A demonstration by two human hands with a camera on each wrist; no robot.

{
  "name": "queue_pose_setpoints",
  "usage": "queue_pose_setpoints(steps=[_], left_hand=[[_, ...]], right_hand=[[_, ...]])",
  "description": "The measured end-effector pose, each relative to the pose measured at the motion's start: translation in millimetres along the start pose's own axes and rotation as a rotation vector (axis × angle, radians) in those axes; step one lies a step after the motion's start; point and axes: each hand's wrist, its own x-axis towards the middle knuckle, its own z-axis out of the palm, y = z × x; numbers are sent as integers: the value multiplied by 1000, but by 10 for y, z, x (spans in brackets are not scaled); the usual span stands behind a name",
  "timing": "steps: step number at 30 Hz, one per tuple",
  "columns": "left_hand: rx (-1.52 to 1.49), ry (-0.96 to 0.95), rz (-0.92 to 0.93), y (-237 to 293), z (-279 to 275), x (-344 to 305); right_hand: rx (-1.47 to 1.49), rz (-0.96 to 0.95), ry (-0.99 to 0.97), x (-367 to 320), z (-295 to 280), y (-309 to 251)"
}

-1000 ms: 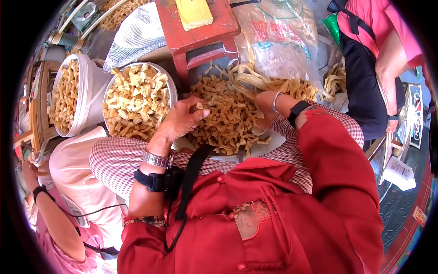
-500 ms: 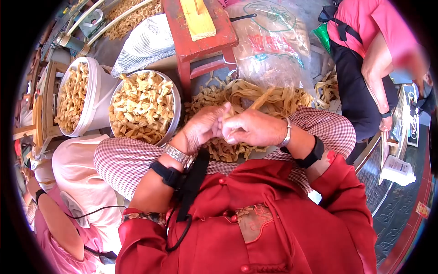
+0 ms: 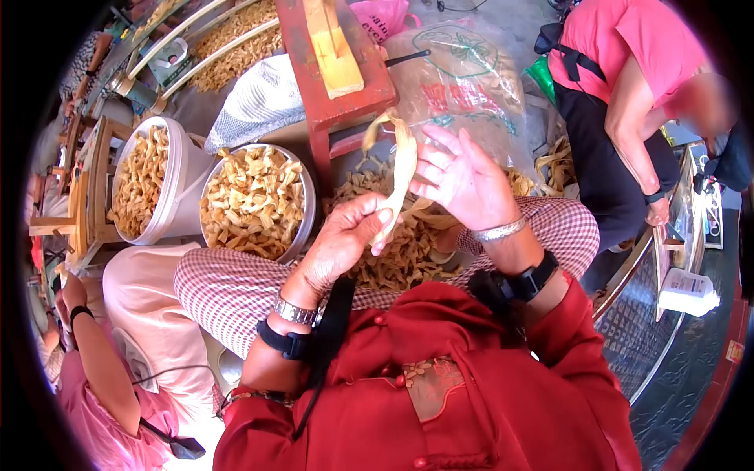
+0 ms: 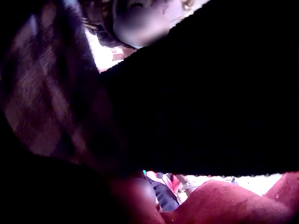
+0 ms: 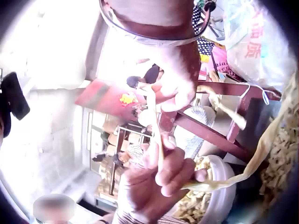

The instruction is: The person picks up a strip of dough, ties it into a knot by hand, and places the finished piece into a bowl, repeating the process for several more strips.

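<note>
My left hand point(image 3: 345, 235) grips a soft, pale yellow strip point(image 3: 404, 161), which looks like bean curd skin, between thumb and fingers. The strip stands up from that hand, its upper end bending left. To its right is my right hand point(image 3: 471, 180), palm showing and fingers spread, fingertips right beside the strip. In the right wrist view, a length of strip point(image 5: 247, 172) trails from the left hand point(image 5: 156, 182) toward the pile. Under both hands lies a heap of small knotted pieces point(image 3: 385, 263). Dark cloth fills most of the left wrist view, hiding the left hand there.
Two white buckets of knotted pieces, a near one point(image 3: 309, 208) and a farther one point(image 3: 177, 177), stand at left. A red stool point(image 3: 349, 110) with a yellow wooden block point(image 3: 334, 55) is ahead, beside a big plastic bag point(image 3: 471, 86). People sit on both sides.
From apart over the pile, my hands came together in front of it. Now they are raised and separated: the left holds the strip up and the right has spread its fingers.
</note>
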Motion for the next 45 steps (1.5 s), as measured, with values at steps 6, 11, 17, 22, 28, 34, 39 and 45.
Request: queue_pose_setpoints(steps=[6, 11, 17, 22, 28, 34, 39, 45], left_hand=[[109, -75, -34, -47, 62, 30], [220, -47, -155, -167, -11, 17], [362, 142, -18, -461, -208, 91], [625, 363, -1, -577, -355, 175], [648, 498, 16, -923, -647, 263], [907, 587, -92, -816, -553, 280], [-195, -88, -380, -152, -45, 229], [-1020, -38, -239, -107, -171, 383]], right_hand=[[61, -69, 58, -146, 84, 44], [50, -199, 149, -95, 58, 22], [-73, -559, 305, -16, -133, -226], [-45, -649, 421, -57, 11, -293], [-68, -765, 349, -76, 2, -435], [-93, -846, 179, -248, 191, -599], [37, -678, -57, -203, 448, -189], [-55, -291, -46, -210, 531, 530]])
